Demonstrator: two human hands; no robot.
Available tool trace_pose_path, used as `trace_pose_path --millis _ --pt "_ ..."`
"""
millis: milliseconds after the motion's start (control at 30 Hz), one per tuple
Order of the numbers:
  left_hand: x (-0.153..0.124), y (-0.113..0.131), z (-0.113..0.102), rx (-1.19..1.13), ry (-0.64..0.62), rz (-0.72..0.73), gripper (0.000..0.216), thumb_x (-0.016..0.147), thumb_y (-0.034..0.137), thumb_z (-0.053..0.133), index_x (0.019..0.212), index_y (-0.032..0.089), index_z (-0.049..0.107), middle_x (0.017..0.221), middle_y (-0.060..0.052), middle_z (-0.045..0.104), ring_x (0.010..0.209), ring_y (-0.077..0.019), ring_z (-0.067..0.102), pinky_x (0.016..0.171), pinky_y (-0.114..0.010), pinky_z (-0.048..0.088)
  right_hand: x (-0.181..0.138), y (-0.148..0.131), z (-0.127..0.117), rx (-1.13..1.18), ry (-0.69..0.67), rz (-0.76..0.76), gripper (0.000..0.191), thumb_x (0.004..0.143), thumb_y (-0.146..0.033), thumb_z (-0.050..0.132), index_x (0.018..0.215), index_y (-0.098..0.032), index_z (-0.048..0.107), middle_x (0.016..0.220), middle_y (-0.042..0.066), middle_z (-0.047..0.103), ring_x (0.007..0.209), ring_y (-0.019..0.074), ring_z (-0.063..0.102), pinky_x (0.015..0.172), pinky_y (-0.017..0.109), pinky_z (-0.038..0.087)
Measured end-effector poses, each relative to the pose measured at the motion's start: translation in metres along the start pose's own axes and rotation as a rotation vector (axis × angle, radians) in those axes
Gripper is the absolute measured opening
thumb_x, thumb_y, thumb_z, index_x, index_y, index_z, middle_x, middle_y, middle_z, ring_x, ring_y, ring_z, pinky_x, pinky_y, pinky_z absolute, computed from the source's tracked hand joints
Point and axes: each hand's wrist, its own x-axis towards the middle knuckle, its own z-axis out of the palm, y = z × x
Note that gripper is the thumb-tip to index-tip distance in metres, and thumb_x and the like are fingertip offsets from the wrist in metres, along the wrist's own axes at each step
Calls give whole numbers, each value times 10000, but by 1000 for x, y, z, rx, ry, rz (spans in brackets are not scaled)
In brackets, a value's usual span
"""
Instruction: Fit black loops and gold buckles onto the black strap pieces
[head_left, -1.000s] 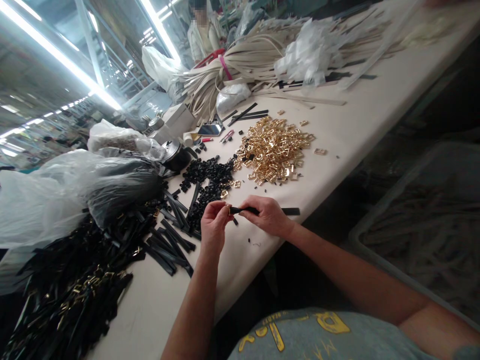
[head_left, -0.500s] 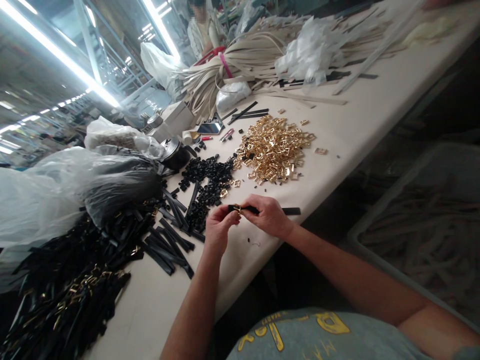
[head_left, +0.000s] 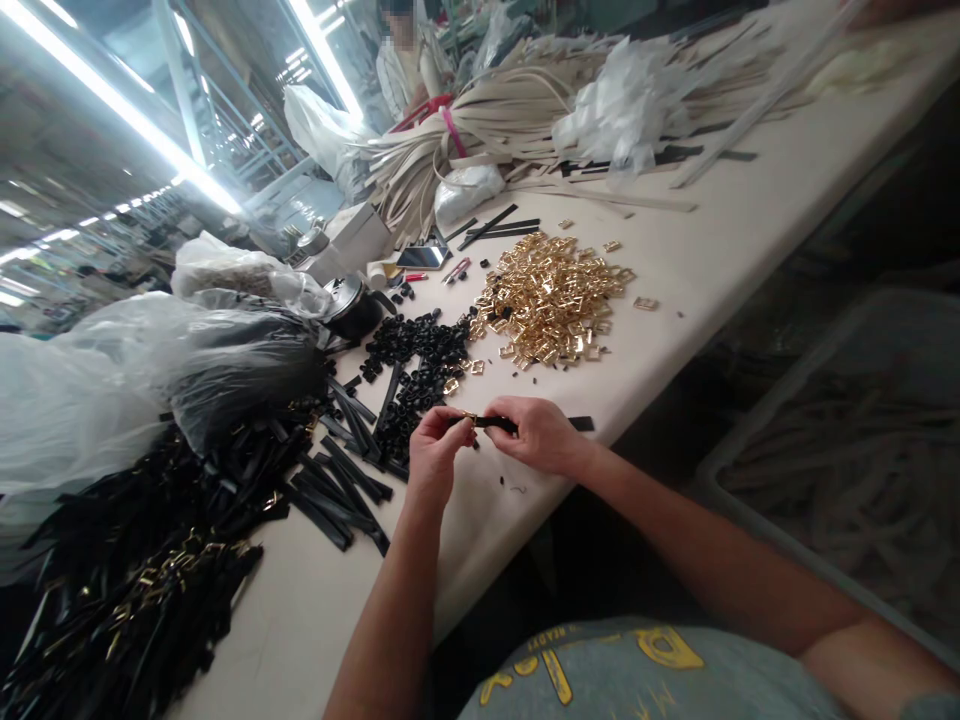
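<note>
My left hand (head_left: 435, 447) pinches a small gold buckle (head_left: 470, 417) and the strap end at it. My right hand (head_left: 541, 436) is closed round the same black strap (head_left: 495, 424), close to the buckle, and the strap's tail sticks out past that hand. My fingers hide part of the buckle, so how the strap runs through it cannot be made out. Just beyond my hands lie a heap of small black loops (head_left: 412, 385) and a pile of gold buckles (head_left: 555, 300). Loose black straps (head_left: 337, 490) rest left of my left hand.
Finished-looking straps with buckles (head_left: 150, 600) form a dark heap at the left, beside clear plastic bags (head_left: 225, 350). A phone (head_left: 424, 258), a black metal pot (head_left: 352, 305) and bundled beige strips (head_left: 510, 100) stand farther back. The table edge (head_left: 637, 410) slopes up rightward; a bin (head_left: 825, 450) is below.
My hands have drawn slightly apart, showing more strap beside the buckle. The strap's tail beyond my right hand has shifted slightly left.
</note>
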Motion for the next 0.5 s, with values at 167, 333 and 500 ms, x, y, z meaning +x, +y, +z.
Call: trace_pose_path --millis 167,333,500 --pt "1 2 -7 -86 15 -23 229 625 244 824 758 161 657 646 19 645 550 -61 583 558 -169 463 5 -4 -19 6 -198 72 85 816 -191 574 784 -183 652 647 -16 614 584 113 507 581 232 313" --pt "1 -1 -4 -182 10 -131 265 604 262 846 754 146 661 643 14 645 551 -58 594 546 -157 479 5 -5 -11 36 -94 72 105 821 -167 532 800 -171 635 670 0 620 606 123 517 598 235 328" --pt "2 -6 -1 -194 13 -192 336 548 284 878 746 122 660 619 8 640 527 -64 587 517 -162 471 1 -6 4 41 -6 51 116 831 -174 517 776 -173 619 681 13 629 625 138 546 612 243 356"
